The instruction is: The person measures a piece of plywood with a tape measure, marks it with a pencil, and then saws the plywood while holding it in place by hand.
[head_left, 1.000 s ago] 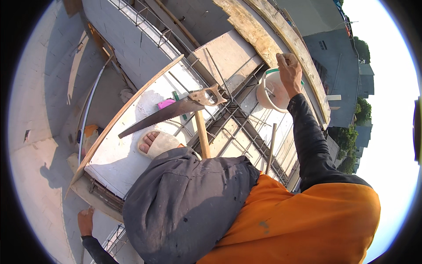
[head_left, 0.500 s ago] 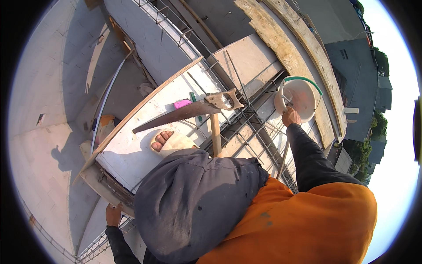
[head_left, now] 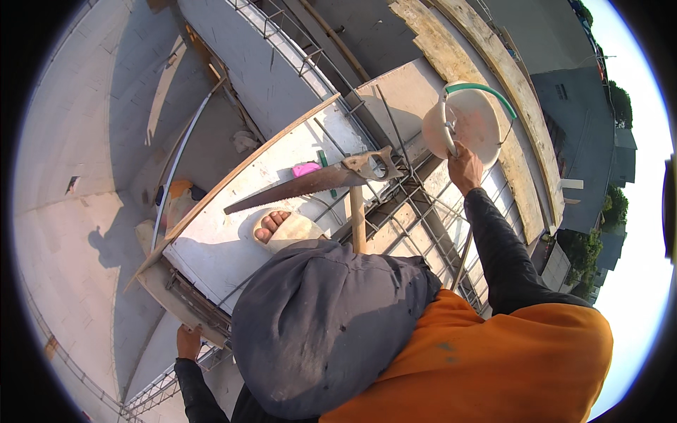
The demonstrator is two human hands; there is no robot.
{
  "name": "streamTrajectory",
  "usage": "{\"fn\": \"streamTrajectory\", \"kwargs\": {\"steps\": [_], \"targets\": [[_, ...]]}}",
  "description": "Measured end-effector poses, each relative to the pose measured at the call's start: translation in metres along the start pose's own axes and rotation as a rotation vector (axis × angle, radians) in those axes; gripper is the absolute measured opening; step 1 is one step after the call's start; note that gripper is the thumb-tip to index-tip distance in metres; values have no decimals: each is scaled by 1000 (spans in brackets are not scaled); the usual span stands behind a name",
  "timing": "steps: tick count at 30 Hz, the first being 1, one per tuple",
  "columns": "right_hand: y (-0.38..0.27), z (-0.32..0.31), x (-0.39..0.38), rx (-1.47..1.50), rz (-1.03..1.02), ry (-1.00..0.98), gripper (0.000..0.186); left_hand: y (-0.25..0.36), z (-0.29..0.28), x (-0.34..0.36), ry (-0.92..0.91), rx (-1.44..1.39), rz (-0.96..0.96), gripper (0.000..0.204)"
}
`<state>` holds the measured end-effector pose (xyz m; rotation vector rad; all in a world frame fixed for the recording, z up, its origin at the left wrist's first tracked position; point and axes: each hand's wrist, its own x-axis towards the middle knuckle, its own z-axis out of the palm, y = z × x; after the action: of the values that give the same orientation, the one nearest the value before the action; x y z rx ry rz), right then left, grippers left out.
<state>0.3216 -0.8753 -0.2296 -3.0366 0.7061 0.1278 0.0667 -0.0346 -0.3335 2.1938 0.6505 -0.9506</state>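
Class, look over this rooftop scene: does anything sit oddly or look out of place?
Yes. A rusty hand saw lies loose on the white formwork panel, close to a bare foot. The right hand holds a tilted white plastic bucket.

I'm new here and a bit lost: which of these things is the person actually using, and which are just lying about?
In use:
right hand holding the white bucket
left hand gripping the slab edge

Lying about:
handsaw
pink object
wooden handle
planks

1 head-worn fisheye looks steeply down, close over the person's knee, with the formwork board (head_left: pixel 233 233) toward 11 o'clock.
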Motion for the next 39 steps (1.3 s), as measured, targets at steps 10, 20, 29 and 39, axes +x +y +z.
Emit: {"fn": "streamTrajectory", "kwargs": {"steps": [10,20,29,39], "targets": [[-48,19,27,171,-214,-339,42,-14,9,-1,39,-120,2,30],[-14,43,147,224,213,-142,56,-2,0,2,-31,-131,-194,30],[47,105,226,-378,-146,-446,39,3,9,-17,4,-163,-240,37],[94,64,213,393,355,-172,38,17,6,-13,29,-140,-190,49]]}}
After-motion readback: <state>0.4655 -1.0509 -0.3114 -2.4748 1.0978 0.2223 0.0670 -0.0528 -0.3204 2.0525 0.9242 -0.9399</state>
